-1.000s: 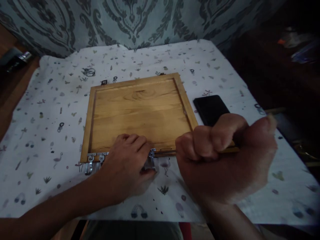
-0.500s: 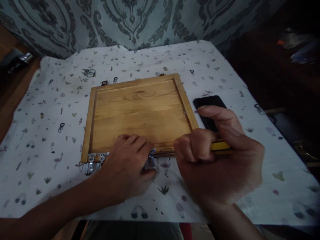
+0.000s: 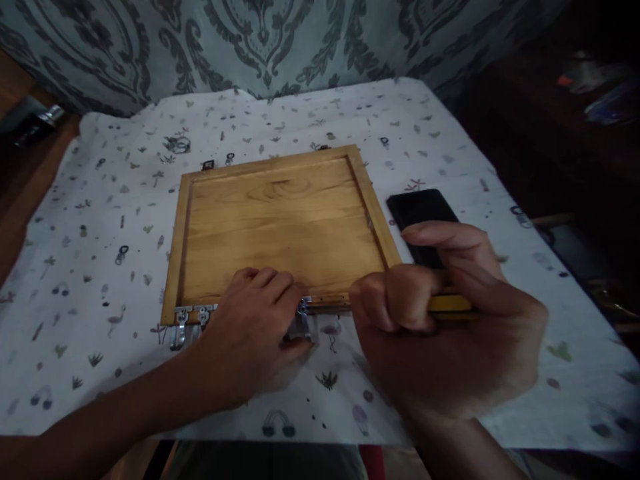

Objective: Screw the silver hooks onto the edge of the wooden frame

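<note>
A square wooden panel with a raised frame lies flat on a patterned white cloth. Metal hook fittings line its near edge. My left hand rests palm down over that near edge, fingers curled on a metal fitting. My right hand is closed around a yellow-handled tool, whose shaft runs left along the panel's near edge toward the fitting. The tool's tip is hidden.
A black phone lies on the cloth just right of the panel, behind my right hand. Small dark metal bits sit near the panel's far edge. A patterned curtain hangs behind. Dark furniture stands at right.
My right hand has turned around the tool handle: the fist seen a second ago now shows the thumb stretched over the yellow handle. My left hand and the panel stayed put.
</note>
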`<state>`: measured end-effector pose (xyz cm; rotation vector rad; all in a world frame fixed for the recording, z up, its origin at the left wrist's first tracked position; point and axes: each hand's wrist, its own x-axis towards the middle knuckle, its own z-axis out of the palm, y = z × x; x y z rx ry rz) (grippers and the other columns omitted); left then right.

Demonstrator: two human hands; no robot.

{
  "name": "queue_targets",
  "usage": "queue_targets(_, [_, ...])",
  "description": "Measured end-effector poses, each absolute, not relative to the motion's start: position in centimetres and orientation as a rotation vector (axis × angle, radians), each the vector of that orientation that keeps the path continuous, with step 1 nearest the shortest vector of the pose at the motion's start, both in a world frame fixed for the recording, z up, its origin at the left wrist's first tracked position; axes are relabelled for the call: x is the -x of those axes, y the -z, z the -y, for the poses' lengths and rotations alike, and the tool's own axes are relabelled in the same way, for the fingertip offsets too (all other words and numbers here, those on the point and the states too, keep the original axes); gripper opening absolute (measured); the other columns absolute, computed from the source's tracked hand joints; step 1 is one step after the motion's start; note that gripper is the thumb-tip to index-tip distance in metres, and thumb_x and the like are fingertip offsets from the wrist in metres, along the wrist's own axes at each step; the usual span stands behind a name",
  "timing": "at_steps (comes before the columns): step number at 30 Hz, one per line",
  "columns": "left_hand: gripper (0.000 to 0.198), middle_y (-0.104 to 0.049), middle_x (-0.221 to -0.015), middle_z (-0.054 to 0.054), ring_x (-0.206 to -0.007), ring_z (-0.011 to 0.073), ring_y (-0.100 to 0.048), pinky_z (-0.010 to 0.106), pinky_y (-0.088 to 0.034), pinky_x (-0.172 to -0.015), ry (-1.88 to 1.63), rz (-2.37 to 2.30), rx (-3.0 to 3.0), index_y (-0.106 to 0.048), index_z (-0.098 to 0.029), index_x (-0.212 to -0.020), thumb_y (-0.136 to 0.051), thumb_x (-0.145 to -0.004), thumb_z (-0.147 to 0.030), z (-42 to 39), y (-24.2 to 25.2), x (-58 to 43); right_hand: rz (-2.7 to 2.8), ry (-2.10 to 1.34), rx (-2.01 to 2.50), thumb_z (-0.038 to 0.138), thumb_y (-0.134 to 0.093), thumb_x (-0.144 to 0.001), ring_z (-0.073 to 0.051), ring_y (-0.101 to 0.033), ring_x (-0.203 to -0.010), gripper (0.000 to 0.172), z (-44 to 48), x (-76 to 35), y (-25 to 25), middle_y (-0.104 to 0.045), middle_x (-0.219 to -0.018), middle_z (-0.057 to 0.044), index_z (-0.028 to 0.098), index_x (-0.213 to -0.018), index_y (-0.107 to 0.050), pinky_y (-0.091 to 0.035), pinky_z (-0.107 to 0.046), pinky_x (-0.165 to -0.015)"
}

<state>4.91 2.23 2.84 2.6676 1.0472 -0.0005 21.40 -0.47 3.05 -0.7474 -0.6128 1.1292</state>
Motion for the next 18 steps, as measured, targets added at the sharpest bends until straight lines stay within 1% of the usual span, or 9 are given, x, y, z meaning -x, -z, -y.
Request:
queue_targets(3, [0.037,-0.069,-0.105,0.008,-0.101,0.0290,-0.063,0.048,-0.050,-0.087,0.033,-1.046,-2.664,-0.066,-0.014,-0.110,-0.077,-0.084,-0.039,-2.26,-2.93,-4.92,0.611,-1.098,0.738,0.015,-0.047,-0.090,-0.006,-0.010,-0.036,0.031,0.35,-21.31,-3.26,-0.024,-0.042,0.010,0.024,-0.085,-0.075,-0.029,-0.020,-0.038])
queue_targets(8, [0.037,-0.069,-0.104,0.008,-0.101,0.0284,-0.063,0.047,-0.050,-0.088,0.037,-1.034,-2.661,-0.065,-0.014,-0.112,-0.075,-0.085,-0.037,-2.29,-3.03,-4.93,0.605,-1.087,0.706,0.018,-0.048,-0.090,-0.006,-0.013,-0.035,0.030,0.37,-21.21,-3.26,-0.023,-0.041,0.010,0.023,-0.082,-0.076,-0.029,-0.021,-0.037])
queue_targets(12, [0.036,-0.068,-0.104,0.009,-0.100,0.0288,-0.062,0.047,-0.050,-0.087,0.057,-1.040,-2.655,-0.065,-0.014,-0.110,-0.076,-0.084,-0.036,-2.33,-3.04,-4.95,0.606,-1.083,0.717,0.014,-0.043,-0.091,-0.006,-0.011,-0.036,0.035,0.42,-21.29,-3.28,-0.021,-0.042,0.009,0.023,-0.083,-0.076,-0.028,-0.020,-0.038])
queue_targets(15, [0.033,-0.068,-0.106,0.009,-0.102,0.0291,-0.062,0.047,-0.049,-0.088,0.064,-1.042,-2.650,-0.065,-0.014,-0.109,-0.074,-0.086,-0.036,-2.37,-3.05,-4.99,0.617,-1.070,0.746,0.018,-0.047,-0.090,-0.006,-0.012,-0.036,0.030,0.51,-21.23,-3.30,-0.024,-0.041,0.009,0.023,-0.080,-0.075,-0.028,-0.022,-0.037])
queue_targets(18, [0.032,-0.068,-0.104,0.008,-0.101,0.0288,-0.063,0.047,-0.049,-0.088,0.066,-1.037,-2.648,-0.065,-0.014,-0.107,-0.075,-0.086,-0.036,-2.36,-3.07,-5.01,0.629,-1.060,0.777,0.021,-0.049,-0.093,-0.006,-0.013,-0.036,0.027,0.60,-21.04,-3.40,-0.022,-0.042,0.010,0.024,-0.081,-0.072,-0.030,-0.023,-0.038])
